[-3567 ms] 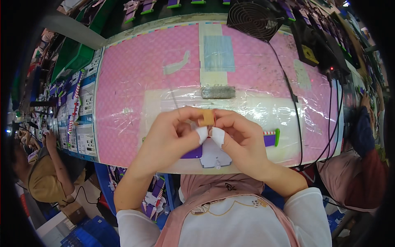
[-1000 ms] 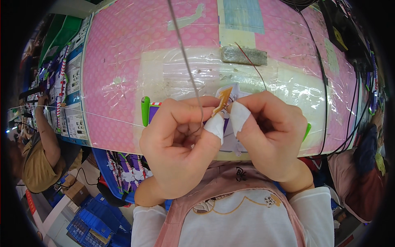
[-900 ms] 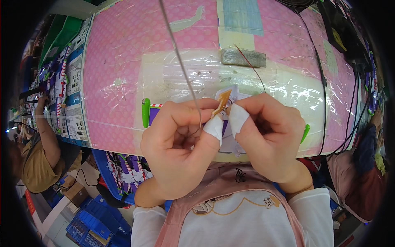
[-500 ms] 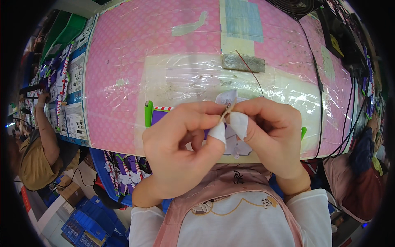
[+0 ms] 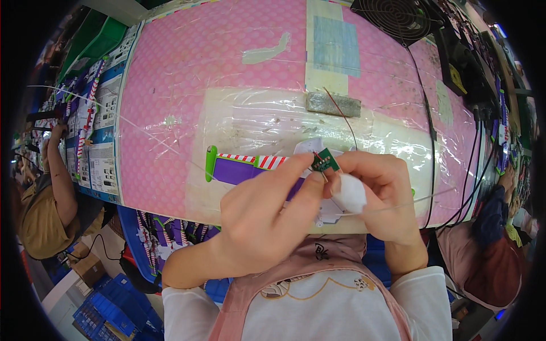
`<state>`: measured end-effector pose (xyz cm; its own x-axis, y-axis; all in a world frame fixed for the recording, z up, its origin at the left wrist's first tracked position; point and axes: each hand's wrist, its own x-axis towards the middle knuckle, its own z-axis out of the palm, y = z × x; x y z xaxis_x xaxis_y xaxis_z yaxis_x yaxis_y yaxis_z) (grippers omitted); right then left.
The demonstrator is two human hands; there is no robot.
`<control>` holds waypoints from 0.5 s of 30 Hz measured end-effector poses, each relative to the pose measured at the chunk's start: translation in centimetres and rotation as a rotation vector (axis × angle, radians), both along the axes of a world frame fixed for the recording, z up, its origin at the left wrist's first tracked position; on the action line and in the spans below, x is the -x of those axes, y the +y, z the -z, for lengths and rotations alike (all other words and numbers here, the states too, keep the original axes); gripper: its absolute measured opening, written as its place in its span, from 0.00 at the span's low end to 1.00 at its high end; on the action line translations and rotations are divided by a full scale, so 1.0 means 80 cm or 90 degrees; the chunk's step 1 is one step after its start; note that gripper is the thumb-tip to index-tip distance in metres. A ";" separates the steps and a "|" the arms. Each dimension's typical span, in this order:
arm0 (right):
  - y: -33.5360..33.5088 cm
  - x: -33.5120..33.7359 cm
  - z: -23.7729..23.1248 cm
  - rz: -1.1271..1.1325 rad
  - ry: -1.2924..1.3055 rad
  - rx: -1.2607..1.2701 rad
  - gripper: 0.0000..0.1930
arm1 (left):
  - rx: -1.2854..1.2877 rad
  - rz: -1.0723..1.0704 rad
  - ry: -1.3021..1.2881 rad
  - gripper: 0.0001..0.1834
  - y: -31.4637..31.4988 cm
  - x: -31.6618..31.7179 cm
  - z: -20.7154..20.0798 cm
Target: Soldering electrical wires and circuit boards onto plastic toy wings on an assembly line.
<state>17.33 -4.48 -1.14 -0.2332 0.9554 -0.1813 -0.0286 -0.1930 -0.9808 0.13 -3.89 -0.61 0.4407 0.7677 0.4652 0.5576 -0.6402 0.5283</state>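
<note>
A small green circuit board is held up in front of me between both hands. My left hand pinches its left side with thumb and forefinger. My right hand grips the board's right edge, its thumb wrapped in a white cover. Thin wires at the board are partly hidden by my fingers. Beneath my hands lies a purple toy wing with a green end and red-white striped edge. The white plastic body part beside it is largely covered by my hands.
A grey metal bar lies on the pink table mat, with a thin red wire across it. A black fan stands at the far right, its cable running nearer. Blue bins sit below left. People work on both sides.
The board has turned so its green face shows. My left thumb's white cover has gone out of sight. More of the striped wing is uncovered, and the view has shifted slightly.
</note>
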 end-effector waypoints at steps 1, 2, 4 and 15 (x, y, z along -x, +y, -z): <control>0.003 -0.002 -0.001 -0.008 -0.069 -0.043 0.07 | 0.055 0.021 -0.047 0.13 0.008 0.003 0.000; 0.005 -0.003 -0.001 -0.016 -0.139 -0.086 0.07 | 0.109 0.041 -0.094 0.13 0.014 0.005 -0.001; 0.001 0.006 0.001 0.006 -0.253 -0.185 0.07 | 0.326 -0.048 -0.134 0.13 0.021 0.005 -0.011; 0.016 -0.007 0.004 0.155 -0.404 -0.287 0.07 | 0.216 -0.004 -0.060 0.08 0.031 0.007 -0.011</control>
